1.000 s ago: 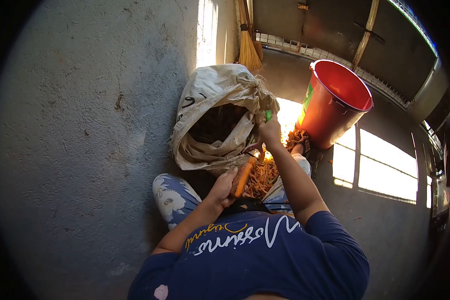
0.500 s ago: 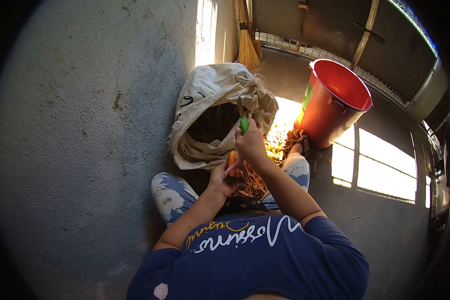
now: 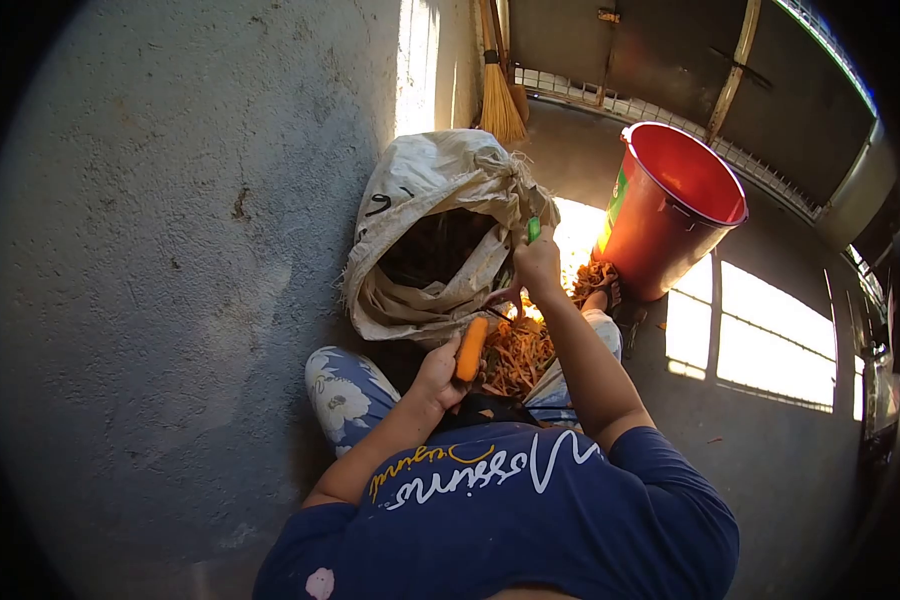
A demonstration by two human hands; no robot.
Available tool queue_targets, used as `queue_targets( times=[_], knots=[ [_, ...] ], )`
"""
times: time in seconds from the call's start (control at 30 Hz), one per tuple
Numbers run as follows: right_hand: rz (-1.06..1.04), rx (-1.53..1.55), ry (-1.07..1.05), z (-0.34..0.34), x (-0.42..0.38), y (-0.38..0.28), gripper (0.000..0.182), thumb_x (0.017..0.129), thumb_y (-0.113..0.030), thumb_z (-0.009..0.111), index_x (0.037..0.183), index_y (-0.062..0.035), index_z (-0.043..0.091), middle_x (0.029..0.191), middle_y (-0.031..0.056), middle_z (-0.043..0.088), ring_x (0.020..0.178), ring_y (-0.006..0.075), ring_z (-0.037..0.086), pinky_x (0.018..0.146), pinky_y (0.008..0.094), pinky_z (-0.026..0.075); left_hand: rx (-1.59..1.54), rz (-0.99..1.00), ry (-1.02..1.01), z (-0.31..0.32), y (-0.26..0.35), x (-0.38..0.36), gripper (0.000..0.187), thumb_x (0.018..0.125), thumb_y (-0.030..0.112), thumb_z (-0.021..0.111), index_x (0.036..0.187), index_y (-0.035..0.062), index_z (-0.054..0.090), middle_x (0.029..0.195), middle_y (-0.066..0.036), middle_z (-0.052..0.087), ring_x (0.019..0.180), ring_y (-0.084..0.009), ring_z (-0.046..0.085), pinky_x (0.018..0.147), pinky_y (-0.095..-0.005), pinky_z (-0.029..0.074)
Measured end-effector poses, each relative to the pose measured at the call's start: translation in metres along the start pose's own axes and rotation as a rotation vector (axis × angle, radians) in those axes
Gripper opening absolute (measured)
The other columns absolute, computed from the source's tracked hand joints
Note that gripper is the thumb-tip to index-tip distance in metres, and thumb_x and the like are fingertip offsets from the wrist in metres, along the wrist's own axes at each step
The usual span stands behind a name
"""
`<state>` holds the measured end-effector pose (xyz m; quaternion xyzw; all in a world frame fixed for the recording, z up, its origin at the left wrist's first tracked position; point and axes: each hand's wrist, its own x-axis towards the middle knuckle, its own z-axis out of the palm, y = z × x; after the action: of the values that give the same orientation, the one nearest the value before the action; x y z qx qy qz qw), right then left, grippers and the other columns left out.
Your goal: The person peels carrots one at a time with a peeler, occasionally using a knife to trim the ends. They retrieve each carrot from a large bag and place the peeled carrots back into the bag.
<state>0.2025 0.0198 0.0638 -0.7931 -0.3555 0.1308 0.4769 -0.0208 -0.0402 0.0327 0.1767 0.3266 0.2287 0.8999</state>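
Note:
My left hand [image 3: 440, 372] is closed around a peeled orange carrot [image 3: 471, 350], which points up and away from me. In my right hand [image 3: 538, 265] is a peeler [image 3: 510, 297], its pink forked head towards the carrot and a green end showing above my fist. The peeler is apart from the carrot, up and to the right of it. Orange peelings [image 3: 515, 360] lie heaped between my legs, below both hands. Just beyond my hands stands a white woven sack [image 3: 410, 185], its dark mouth facing me; what is inside is hidden in shadow.
A large red bucket [image 3: 660, 225] stands tilted in view at the right, beside my foot and more peelings [image 3: 595, 278]. A rough grey wall [image 3: 170, 280] runs along the left. Behind the sack a straw broom [image 3: 500, 105] leans in the corner. Sunlight patches fall on the floor.
My right hand has moved right and slightly away, taking the peeler off the carrot. More of the carrot now shows in my left hand.

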Motion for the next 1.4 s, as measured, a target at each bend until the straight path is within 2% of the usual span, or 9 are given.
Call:
queue_targets(
  times=[0.27, 0.5, 0.63, 0.8, 0.87, 0.97, 1.07, 1.3, 1.4],
  knots=[
    [-0.173, 0.076, -0.171, -0.007, -0.079, -0.054, 0.027, 0.081, -0.017, 0.054, 0.095, 0.0038, 0.044, 0.077, 0.0297, 0.057, 0.074, 0.0444, 0.057, 0.066, 0.0481, 0.044, -0.327, -0.015, 0.069, 0.013, 0.003, 0.01, 0.034, 0.092, 0.035, 0.036, 0.108, 0.0086, 0.05, 0.091, -0.012, 0.056, 0.081, -0.0259, 0.057, 0.066, -0.04, 0.05],
    [-0.166, 0.035, -0.216, -0.001, -0.078, -0.052, 0.03, 0.081, -0.018, 0.054, 0.097, 0.005, 0.043, 0.078, 0.0302, 0.057, 0.077, 0.0442, 0.057, 0.067, 0.0483, 0.045, -0.335, -0.04, 0.046, 0.015, 0.0, 0.008, 0.033, 0.09, 0.035, 0.039, 0.106, 0.0086, 0.051, 0.09, -0.012, 0.057, 0.073, -0.0258, 0.058, 0.06, -0.0391, 0.05],
    [-0.147, 0.009, -0.193, 0.015, -0.05, -0.024, 0.03, 0.081, -0.017, 0.053, 0.097, 0.0056, 0.043, 0.078, 0.0301, 0.057, 0.077, 0.0434, 0.058, 0.067, 0.0479, 0.045, -0.114, -0.05, 0.048, 0.017, 0.007, -0.006, 0.035, 0.092, 0.037, 0.037, 0.106, 0.0077, 0.05, 0.085, -0.011, 0.057, 0.072, -0.0246, 0.058, 0.056, -0.036, 0.049],
    [0.014, -0.084, -0.002, -0.004, 0.006, 0.013, 0.025, 0.08, -0.017, 0.052, 0.093, 0.0038, 0.045, 0.08, 0.0284, 0.058, 0.077, 0.0424, 0.058, 0.067, 0.0459, 0.046, 0.042, -0.149, -0.08, 0.004, -0.002, -0.01, 0.039, 0.094, 0.039, 0.032, 0.107, 0.0072, 0.05, 0.08, -0.01, 0.057, 0.072, -0.0246, 0.058, 0.056, -0.0341, 0.049],
    [-0.007, -0.029, 0.007, -0.004, 0.0, 0.007, 0.025, 0.08, -0.016, 0.052, 0.093, 0.0038, 0.045, 0.08, 0.0283, 0.058, 0.077, 0.0424, 0.058, 0.067, 0.0463, 0.046, 0.002, -0.029, 0.007, -0.006, -0.003, 0.004, 0.04, 0.093, 0.042, 0.034, 0.106, 0.0074, 0.05, 0.081, -0.011, 0.057, 0.071, -0.0254, 0.058, 0.057, -0.0363, 0.049],
    [-0.099, 0.043, -0.059, -0.004, -0.031, -0.014, 0.026, 0.081, -0.017, 0.053, 0.092, 0.0039, 0.044, 0.079, 0.0288, 0.058, 0.077, 0.0436, 0.057, 0.067, 0.0476, 0.044, -0.25, -0.093, 0.025, 0.003, 0.005, 0.004, 0.039, 0.092, 0.041, 0.036, 0.106, 0.0073, 0.051, 0.083, -0.012, 0.057, 0.072, -0.0266, 0.058, 0.058, -0.0395, 0.05],
    [-0.141, 0.042, -0.13, -0.011, -0.069, -0.043, 0.024, 0.081, -0.017, 0.053, 0.094, 0.0026, 0.045, 0.076, 0.0278, 0.057, 0.075, 0.0439, 0.056, 0.065, 0.0471, 0.043, -0.181, -0.062, 0.099, 0.038, 0.007, -0.006, 0.037, 0.091, 0.039, 0.038, 0.104, 0.0074, 0.052, 0.085, -0.012, 0.058, 0.073, -0.0278, 0.059, 0.06, -0.0418, 0.05],
    [-0.146, 0.038, -0.216, -0.007, -0.08, -0.052, 0.028, 0.081, -0.019, 0.053, 0.093, 0.0036, 0.043, 0.076, 0.0294, 0.057, 0.076, 0.0443, 0.057, 0.068, 0.0491, 0.044, -0.23, -0.029, 0.09, 0.01, -0.005, 0.012, 0.035, 0.093, 0.035, 0.033, 0.105, 0.0098, 0.053, 0.095, -0.011, 0.056, 0.081, -0.0274, 0.056, 0.066, -0.0455, 0.049],
    [-0.113, -0.048, -0.219, -0.001, -0.073, -0.047, 0.028, 0.08, -0.018, 0.054, 0.094, 0.0042, 0.043, 0.077, 0.0289, 0.058, 0.076, 0.0439, 0.058, 0.068, 0.0484, 0.045, -0.102, -0.056, 0.056, 0.007, -0.004, 0.007, 0.035, 0.09, 0.038, 0.039, 0.102, 0.0081, 0.052, 0.089, -0.012, 0.057, 0.072, -0.0267, 0.059, 0.058, -0.0407, 0.05]
  ],
)
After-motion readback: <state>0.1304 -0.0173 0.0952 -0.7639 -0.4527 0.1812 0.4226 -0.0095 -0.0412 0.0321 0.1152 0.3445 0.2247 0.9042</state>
